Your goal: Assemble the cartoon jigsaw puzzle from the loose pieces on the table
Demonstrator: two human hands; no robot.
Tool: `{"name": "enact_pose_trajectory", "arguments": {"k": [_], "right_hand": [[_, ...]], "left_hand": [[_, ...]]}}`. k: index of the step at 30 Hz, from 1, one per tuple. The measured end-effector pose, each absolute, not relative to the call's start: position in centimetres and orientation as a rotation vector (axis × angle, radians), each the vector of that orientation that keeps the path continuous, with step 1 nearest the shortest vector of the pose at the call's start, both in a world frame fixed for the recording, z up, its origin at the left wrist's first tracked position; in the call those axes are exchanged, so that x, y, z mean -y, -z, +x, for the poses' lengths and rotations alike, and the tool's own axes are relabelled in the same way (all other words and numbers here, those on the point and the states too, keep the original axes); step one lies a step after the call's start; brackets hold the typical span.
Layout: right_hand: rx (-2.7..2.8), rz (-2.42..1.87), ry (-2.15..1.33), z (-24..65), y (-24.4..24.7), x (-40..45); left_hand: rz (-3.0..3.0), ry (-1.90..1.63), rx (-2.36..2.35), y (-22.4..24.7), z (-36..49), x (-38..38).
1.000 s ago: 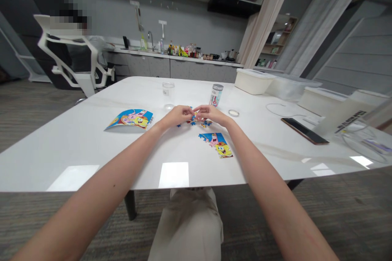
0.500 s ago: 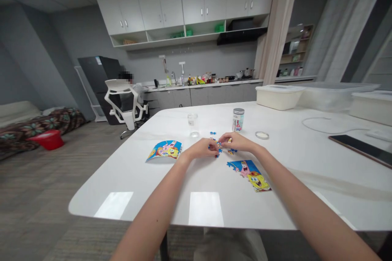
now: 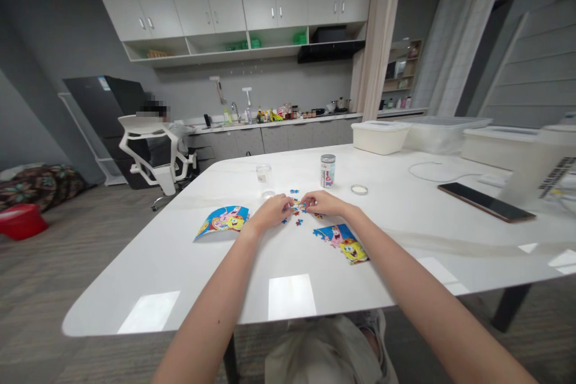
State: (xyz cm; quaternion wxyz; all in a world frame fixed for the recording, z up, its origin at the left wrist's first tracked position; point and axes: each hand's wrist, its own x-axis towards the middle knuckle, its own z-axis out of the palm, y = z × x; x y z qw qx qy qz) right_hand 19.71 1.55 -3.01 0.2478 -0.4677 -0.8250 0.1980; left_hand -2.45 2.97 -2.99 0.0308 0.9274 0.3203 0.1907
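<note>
Since a second ago the view has lifted, yet left hand (image 3: 271,211) and right hand (image 3: 320,203) stay pinched on loose puzzle pieces (image 3: 297,209) mid-table, assembled section (image 3: 342,242) at 5 o'clock, joining unfinished.

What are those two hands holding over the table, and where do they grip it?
The left hand and right hand pinch small jigsaw pieces between their fingertips, at the edges; the exact grip is too small to tell.

Loose puzzle pieces (image 3: 297,211) lie mid-surface (image 3: 405,240); picture card (image 3: 218,221) to their left, joined puzzle part (image 3: 342,242) nearer right, jar (image 3: 327,170) behind, phone (image 3: 486,201) far right.
</note>
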Motion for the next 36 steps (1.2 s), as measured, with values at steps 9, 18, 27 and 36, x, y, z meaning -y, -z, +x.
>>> {"name": "enact_pose_trajectory", "arguments": {"k": [9,18,27,36], "right_hand": [[2.273,-1.27,-0.487,20.1,3.0,-1.6],[2.299,-1.313,-0.48,20.1,2.9,-1.6],[2.333,-1.28,-0.46,20.3,2.5,-1.3],[2.384,-1.272,-0.468,19.7,2.2,-1.3]], "left_hand": [[2.959,-0.487,-0.945,2.9,-1.7,-2.8],[2.956,-0.553,-0.983,3.1,-1.5,-2.6],[2.912,-0.549,-0.877,3.5,-0.3,-2.7],[2.921,-0.575,-0.862,3.5,-0.4,-2.4]]}}
